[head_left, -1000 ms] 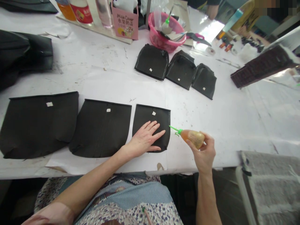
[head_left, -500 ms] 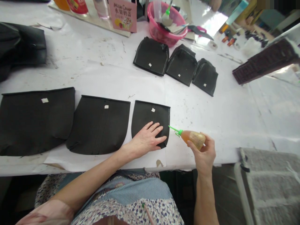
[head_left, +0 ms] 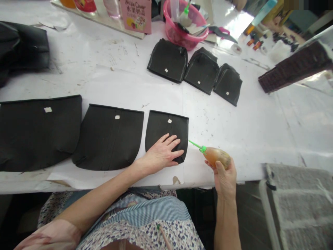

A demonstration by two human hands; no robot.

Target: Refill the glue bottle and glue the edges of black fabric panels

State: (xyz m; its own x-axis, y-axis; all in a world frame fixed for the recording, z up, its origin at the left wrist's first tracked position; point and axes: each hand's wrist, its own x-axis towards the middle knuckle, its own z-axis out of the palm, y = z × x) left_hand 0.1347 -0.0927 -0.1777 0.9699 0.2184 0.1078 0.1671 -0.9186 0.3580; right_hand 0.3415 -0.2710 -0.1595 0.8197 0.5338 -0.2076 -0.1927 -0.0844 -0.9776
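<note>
My left hand (head_left: 162, 152) lies flat, fingers spread, on the lower part of a small black leather piece (head_left: 166, 126) near the table's front edge. My right hand (head_left: 223, 173) grips an amber glue bottle (head_left: 215, 156) whose green nozzle (head_left: 196, 146) points left, its tip just right of that piece's right edge. Two larger black pieces, a middle one (head_left: 109, 137) and a big one (head_left: 36, 132), lie in a row to the left. Each carries a small white tag.
Three smaller black folded pieces (head_left: 200, 71) lie further back on the white table (head_left: 247, 128). A pink bowl (head_left: 182, 33) of tools, a pink box (head_left: 135, 15) and bottles stand at the far edge. A dark woven item (head_left: 293, 71) lies at the right, black bags (head_left: 23, 47) at the far left.
My right hand has lowered slightly and tilted the bottle, so the nozzle now points up-left toward the piece's edge. My left hand stays pressed on the small piece.
</note>
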